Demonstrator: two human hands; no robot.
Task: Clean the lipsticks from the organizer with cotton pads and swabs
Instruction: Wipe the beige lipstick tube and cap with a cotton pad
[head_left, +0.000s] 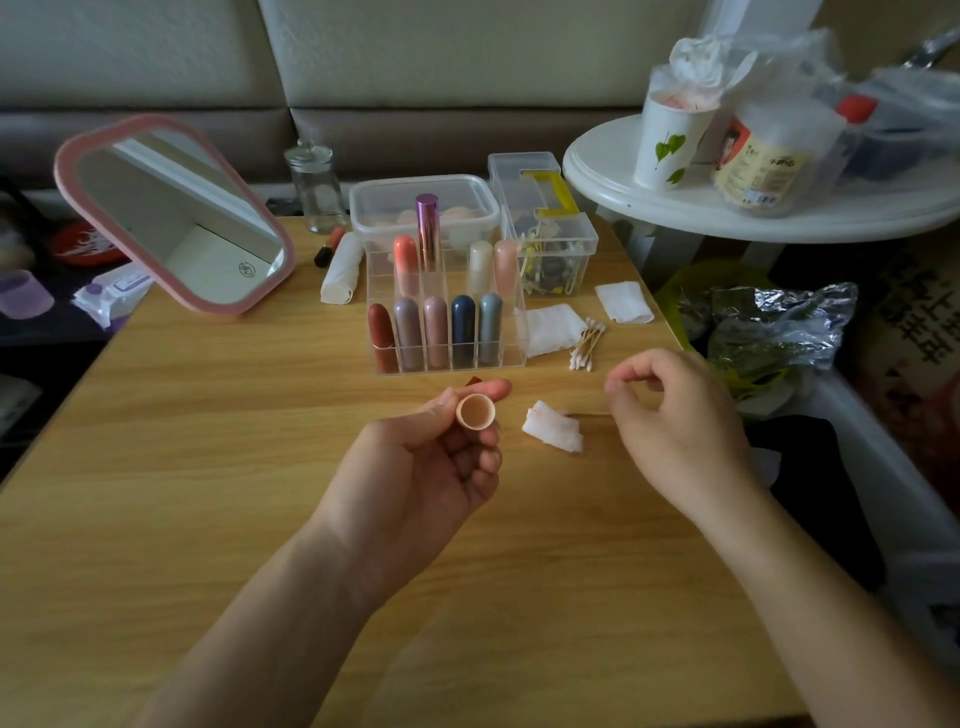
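Woodgrain table (208, 441); L hand (421, 467) grips round peach cap (475, 411).

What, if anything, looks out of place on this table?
A lipstick lies on its side outside the organizer, by the glass jar. A crumpled cotton pad smeared red lies loose in front of it.

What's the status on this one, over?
Left hand grips peach lipstick cap, open end toward camera. Right hand curled beside stained cotton pad, grip unclear. Path to organizer open.
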